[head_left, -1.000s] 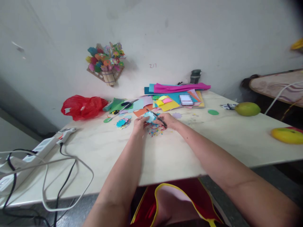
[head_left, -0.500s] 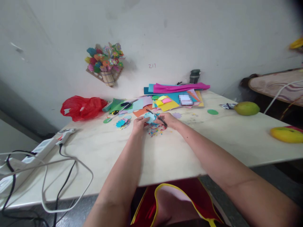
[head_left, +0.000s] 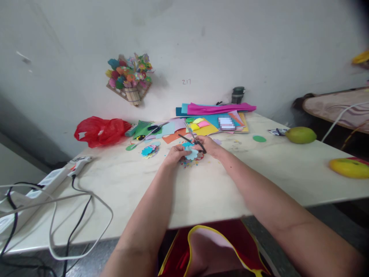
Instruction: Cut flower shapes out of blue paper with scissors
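Observation:
A light blue scalloped paper piece [head_left: 191, 153] is pinched in my left hand [head_left: 175, 154], over the middle of the table. My right hand [head_left: 209, 146] holds scissors [head_left: 200, 146] with dark handles; their blades are spread and point up and to the left, just above the paper. The right fingertips are close to the paper's edge. Small coloured paper scraps [head_left: 190, 163] lie beneath both hands. To the left of my left hand rests a small pile of scalloped paper shapes [head_left: 150, 150], a blue one on top.
Coloured sheets [head_left: 211, 121] and a phone [head_left: 226, 123] lie at the back. A red plastic bag [head_left: 100, 130] and second scissors [head_left: 154, 127] are back left. Power strips and cables [head_left: 108, 211] occupy the left; two mangoes [head_left: 301, 135] sit right.
The light blue paper has moved right and slightly down with my left hand. The scissors have opened wider, and their blades have lifted off the paper.

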Available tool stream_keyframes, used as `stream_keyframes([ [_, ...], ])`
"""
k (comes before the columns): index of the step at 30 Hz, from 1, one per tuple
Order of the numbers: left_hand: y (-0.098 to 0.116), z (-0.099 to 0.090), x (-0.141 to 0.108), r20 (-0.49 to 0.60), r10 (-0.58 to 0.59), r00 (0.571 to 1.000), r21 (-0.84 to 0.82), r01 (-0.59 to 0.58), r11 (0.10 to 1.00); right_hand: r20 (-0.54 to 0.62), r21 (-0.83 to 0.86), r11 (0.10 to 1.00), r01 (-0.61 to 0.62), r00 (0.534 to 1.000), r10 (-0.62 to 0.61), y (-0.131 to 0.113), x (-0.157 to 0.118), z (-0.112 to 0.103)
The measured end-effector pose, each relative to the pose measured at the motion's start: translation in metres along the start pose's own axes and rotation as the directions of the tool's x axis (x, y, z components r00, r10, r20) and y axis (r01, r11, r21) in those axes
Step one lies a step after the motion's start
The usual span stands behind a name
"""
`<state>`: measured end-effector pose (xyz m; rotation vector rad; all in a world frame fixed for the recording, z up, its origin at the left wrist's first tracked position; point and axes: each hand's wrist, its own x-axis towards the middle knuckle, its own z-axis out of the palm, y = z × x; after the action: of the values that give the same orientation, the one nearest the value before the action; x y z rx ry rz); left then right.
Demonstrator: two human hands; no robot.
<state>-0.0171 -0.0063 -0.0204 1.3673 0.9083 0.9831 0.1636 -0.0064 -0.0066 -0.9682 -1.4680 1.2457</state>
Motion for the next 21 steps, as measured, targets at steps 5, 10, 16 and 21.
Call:
stream_keyframes([
  [5,-0.001,0.0,0.001,0.018,0.009,1.0,-0.012,-0.009,1.0,0.022,-0.026,1.0,0.001,1.0,0.0,0.0,0.0,0.0],
  [10,-0.007,-0.003,0.006,-0.053,0.02,0.998,-0.066,-0.023,0.998,-0.002,-0.01,1.0,-0.002,1.0,0.002,-0.003,-0.003,0.001],
  [16,-0.005,0.0,0.005,-0.162,0.018,0.987,-0.141,-0.041,0.989,-0.01,-0.002,1.0,-0.017,1.0,0.017,-0.005,-0.004,0.01],
  [21,-0.006,-0.002,0.007,-0.234,0.048,0.971,-0.189,-0.094,0.978,-0.081,-0.088,0.993,-0.081,0.994,0.074,-0.005,-0.001,0.007],
])
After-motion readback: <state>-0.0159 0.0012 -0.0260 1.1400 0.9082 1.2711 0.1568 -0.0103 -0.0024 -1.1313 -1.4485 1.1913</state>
